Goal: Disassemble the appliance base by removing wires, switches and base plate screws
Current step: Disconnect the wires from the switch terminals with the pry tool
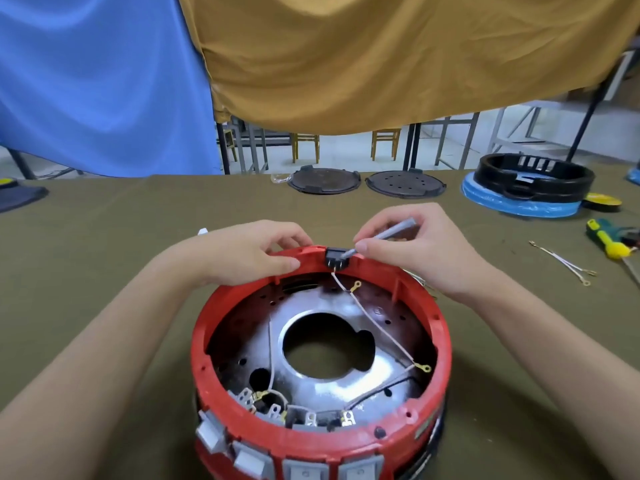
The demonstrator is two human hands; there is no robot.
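Both forearms bare, reaching in from the near edge of the tabletop and converging toward its middle. Left hand [258,256]: palm down, wrist slightly bent, fingers curled over and thumb extended flat toward the right, gripping the far rim of the red base [443,344]. Right hand [420,247]: arched, wrist raised, thumb and forefinger pinching a slim gray tool [394,231] near its lower end; remaining fingers curled loosely behind. The two hands sit near each other, not touching.
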